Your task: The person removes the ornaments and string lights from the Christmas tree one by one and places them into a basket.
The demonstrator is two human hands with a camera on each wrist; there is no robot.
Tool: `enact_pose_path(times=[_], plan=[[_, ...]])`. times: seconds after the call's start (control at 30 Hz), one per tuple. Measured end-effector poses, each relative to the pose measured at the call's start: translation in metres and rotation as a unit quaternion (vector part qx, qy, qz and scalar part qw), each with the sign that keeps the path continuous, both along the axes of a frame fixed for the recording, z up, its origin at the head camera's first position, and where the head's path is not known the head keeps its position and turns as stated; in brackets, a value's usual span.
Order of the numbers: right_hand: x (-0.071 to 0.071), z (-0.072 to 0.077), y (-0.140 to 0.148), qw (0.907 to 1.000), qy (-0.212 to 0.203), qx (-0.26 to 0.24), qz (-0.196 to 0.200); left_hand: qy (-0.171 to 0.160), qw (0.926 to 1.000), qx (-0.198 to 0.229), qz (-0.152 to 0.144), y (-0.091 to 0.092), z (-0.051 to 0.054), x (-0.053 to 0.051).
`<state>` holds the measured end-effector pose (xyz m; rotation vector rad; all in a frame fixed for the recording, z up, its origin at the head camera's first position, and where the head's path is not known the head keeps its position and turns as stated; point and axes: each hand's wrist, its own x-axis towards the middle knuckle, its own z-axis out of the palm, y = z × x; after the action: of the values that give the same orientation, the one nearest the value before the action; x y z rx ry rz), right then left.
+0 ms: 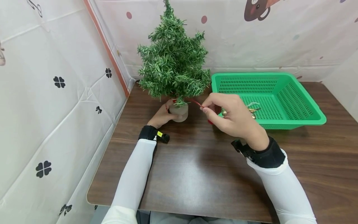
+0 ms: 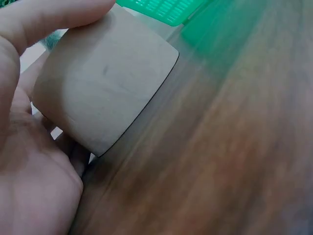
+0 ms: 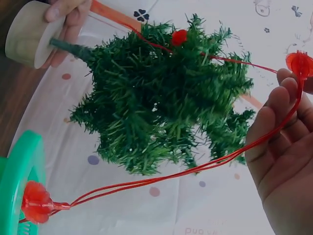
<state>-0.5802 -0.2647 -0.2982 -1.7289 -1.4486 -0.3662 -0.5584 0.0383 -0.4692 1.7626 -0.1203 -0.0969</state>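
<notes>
A small artificial Christmas tree (image 1: 173, 62) stands upright on the table in the head view. My left hand (image 1: 162, 115) grips its pale round base (image 1: 180, 112), the thumb lying across the side in the left wrist view. My right hand (image 1: 230, 115), to the right of the tree, pinches a thin red light-string wire (image 3: 171, 177) between thumb and fingers. One stretch of the wire runs from the hand to the tree's branches, where a red bulb (image 3: 179, 37) shows. Another stretch hangs toward the basket with a red flower-shaped bulb (image 3: 36, 201). The wire's far end is hidden.
A green plastic basket (image 1: 296, 124) stands right of the tree, partly behind my right hand. Small gold ornaments (image 1: 253, 110) lie inside it. Patterned white cloth (image 1: 67, 102) hangs along the left and back of the brown wooden table (image 1: 190, 168).
</notes>
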Motion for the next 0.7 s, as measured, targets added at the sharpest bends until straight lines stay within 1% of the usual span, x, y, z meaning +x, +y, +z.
enact_pose_path(times=[0.03,0.07,0.17,0.23,0.33,0.4,0.57,0.7], plan=[[-0.001,0.0,0.0,1.0,-0.002,0.002,0.004,-0.001,0.9999,0.013,0.008,0.0,0.0,0.0],[-0.001,0.0,0.0,0.9999,-0.002,0.003,0.01,-0.011,0.9997,0.02,0.009,-0.001,0.0,0.001],[-0.002,0.001,-0.001,0.9996,-0.007,0.011,0.026,-0.026,0.9993,0.024,0.015,-0.003,-0.001,0.002],[-0.003,0.002,-0.001,0.9991,-0.014,0.02,0.036,-0.02,0.9988,0.036,0.029,-0.004,0.0,0.003],[-0.004,0.004,-0.002,0.9983,-0.02,0.034,0.043,-0.011,0.9985,0.042,0.033,-0.004,-0.001,0.003],[-0.004,0.005,-0.003,0.998,-0.019,0.043,0.041,-0.004,0.9973,0.06,0.042,-0.004,-0.002,0.003],[-0.003,0.008,-0.007,0.9968,-0.004,0.072,0.035,-0.008,0.9979,0.052,0.037,-0.004,-0.001,0.003],[0.0,0.014,-0.014,0.9922,0.003,0.121,0.03,-0.01,0.999,0.033,0.027,-0.005,0.001,0.002]])
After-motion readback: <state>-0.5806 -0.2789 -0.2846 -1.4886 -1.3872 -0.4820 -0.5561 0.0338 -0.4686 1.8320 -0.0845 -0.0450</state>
